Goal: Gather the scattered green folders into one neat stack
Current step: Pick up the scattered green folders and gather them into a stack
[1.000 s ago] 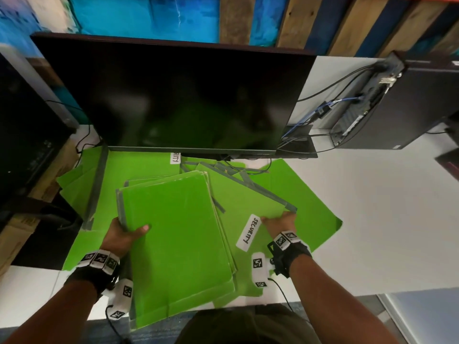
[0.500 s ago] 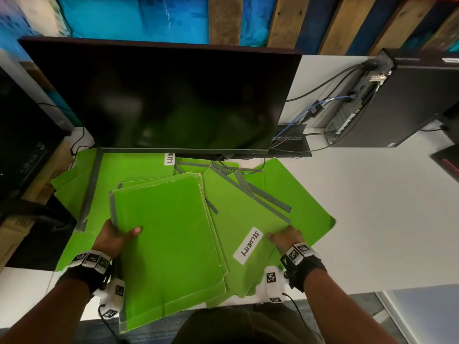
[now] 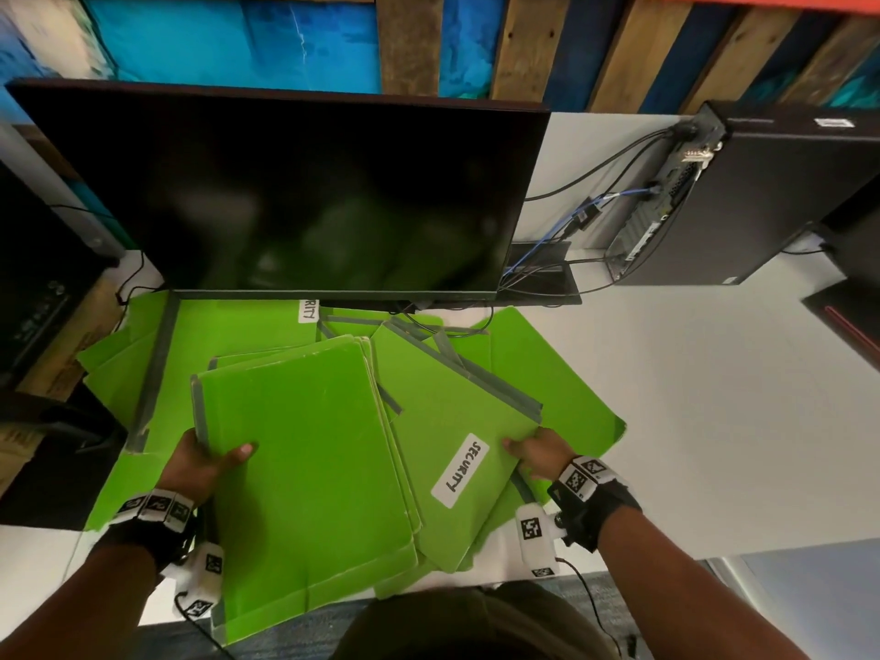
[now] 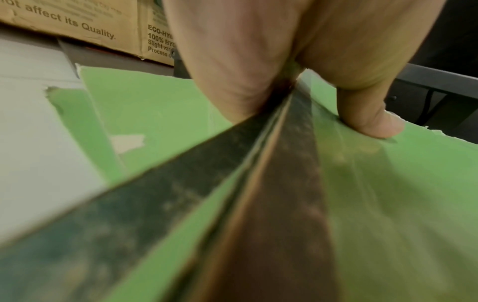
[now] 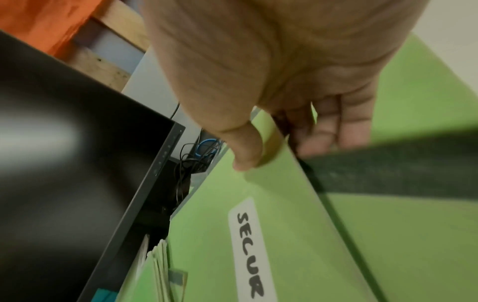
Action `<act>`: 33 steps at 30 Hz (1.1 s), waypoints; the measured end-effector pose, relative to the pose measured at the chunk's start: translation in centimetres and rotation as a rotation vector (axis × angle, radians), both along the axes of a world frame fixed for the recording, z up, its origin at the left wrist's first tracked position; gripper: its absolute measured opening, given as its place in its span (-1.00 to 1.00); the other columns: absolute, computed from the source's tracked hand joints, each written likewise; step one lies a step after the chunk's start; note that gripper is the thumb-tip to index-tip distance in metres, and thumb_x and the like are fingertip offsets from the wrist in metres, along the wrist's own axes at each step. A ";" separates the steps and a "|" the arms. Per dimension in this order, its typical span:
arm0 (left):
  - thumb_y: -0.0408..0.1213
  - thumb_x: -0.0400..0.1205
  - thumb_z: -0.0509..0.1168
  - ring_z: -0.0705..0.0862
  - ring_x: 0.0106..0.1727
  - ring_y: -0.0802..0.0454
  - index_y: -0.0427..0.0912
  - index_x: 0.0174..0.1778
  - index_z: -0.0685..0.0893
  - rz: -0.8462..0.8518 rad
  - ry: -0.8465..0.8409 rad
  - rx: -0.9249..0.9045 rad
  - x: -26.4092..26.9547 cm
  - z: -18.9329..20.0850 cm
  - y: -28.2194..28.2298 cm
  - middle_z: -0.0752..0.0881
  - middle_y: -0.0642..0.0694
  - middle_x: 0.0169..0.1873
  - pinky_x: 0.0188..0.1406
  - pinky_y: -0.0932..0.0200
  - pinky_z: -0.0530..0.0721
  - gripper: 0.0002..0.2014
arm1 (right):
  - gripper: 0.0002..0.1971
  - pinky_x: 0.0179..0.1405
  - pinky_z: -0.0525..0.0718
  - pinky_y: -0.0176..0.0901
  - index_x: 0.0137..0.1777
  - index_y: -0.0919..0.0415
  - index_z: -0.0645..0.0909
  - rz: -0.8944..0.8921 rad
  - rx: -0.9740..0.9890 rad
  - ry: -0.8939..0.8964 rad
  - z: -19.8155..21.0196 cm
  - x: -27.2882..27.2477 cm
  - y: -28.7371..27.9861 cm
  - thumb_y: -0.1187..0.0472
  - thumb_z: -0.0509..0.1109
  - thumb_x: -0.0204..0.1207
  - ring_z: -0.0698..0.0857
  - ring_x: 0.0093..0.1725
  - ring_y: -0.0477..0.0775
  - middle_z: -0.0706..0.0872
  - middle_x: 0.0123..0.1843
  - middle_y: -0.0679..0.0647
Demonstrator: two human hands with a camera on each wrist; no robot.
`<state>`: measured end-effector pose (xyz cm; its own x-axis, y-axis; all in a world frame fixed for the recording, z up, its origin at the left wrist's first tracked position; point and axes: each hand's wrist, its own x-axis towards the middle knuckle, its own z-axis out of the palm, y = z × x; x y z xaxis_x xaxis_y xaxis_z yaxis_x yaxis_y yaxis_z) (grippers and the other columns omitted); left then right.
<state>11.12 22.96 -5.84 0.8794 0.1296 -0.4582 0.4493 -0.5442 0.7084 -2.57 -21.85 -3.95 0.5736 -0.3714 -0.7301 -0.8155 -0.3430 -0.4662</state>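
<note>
A pile of several green folders [image 3: 305,450] lies near the desk's front edge, its near end hanging over. My left hand [image 3: 205,462] grips its taped left edge, thumb on top [image 4: 372,120]. To the right, a green folder with a white "SECURITY" label [image 3: 459,469] lies partly under the pile. My right hand [image 3: 533,452] pinches that folder's right edge, thumb on top [image 5: 245,151] and fingers beneath. More green folders [image 3: 566,373] are spread flat under these, some reaching under the monitor and to the left [image 3: 124,354].
A large black monitor [image 3: 295,197] stands right behind the folders, with cables [image 3: 571,216] running to a black computer case [image 3: 762,197] at the back right. A cardboard box [image 4: 77,22] sits off the desk's left side. White desk surface [image 3: 714,421] extends right.
My right hand has drawn the labelled folder towards me and slightly right. The left hand and its pile have shifted a little nearer too.
</note>
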 end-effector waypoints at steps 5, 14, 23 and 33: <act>-0.35 0.41 0.57 0.71 0.00 -0.24 -0.39 0.16 0.60 -0.008 -0.017 -0.020 0.1 0.3 -0.6 0.74 -0.36 -0.01 0.05 -0.17 0.66 -0.55 | -0.60 -0.35 0.54 -0.09 -0.44 0.16 0.43 -0.020 -0.020 -0.093 1.2 0.8 0.4 0.00 0.42 0.53 0.55 -0.41 0.05 0.54 -0.46 0.04; -0.33 0.41 0.57 0.74 0.05 -0.27 -0.32 0.26 0.61 0.086 0.054 -0.113 0.2 -0.4 0.1 0.76 -0.34 0.05 0.15 -0.27 0.67 -0.49 | -0.49 0.28 0.61 0.22 0.38 0.14 0.52 0.106 -0.092 -0.501 6.5 4.2 -5.7 0.05 0.46 0.43 0.70 0.21 0.18 0.73 0.24 0.16; -0.24 0.65 0.32 0.65 -0.61 0.01 -0.22 -0.09 0.63 0.366 0.082 -0.361 -0.5 0.7 -0.5 0.70 0.00 -0.64 -0.46 0.14 0.65 -0.89 | -0.84 -0.08 0.38 -0.22 0.03 0.15 0.45 0.681 -0.409 -0.359 20.5 8.9 -9.9 0.22 0.39 0.55 0.58 0.03 0.09 0.60 0.00 0.04; 0.36 0.32 0.34 0.54 -0.59 -0.10 -0.09 -0.52 0.62 0.525 0.210 -0.441 -0.3 0.7 -0.7 0.58 -0.08 -0.62 -0.42 0.05 0.53 -0.48 | -0.53 0.60 -0.22 -0.14 0.46 0.04 0.43 1.288 -0.557 -0.582 19.9 17.2 5.8 0.12 0.38 0.54 0.38 0.50 0.04 0.63 0.26 0.10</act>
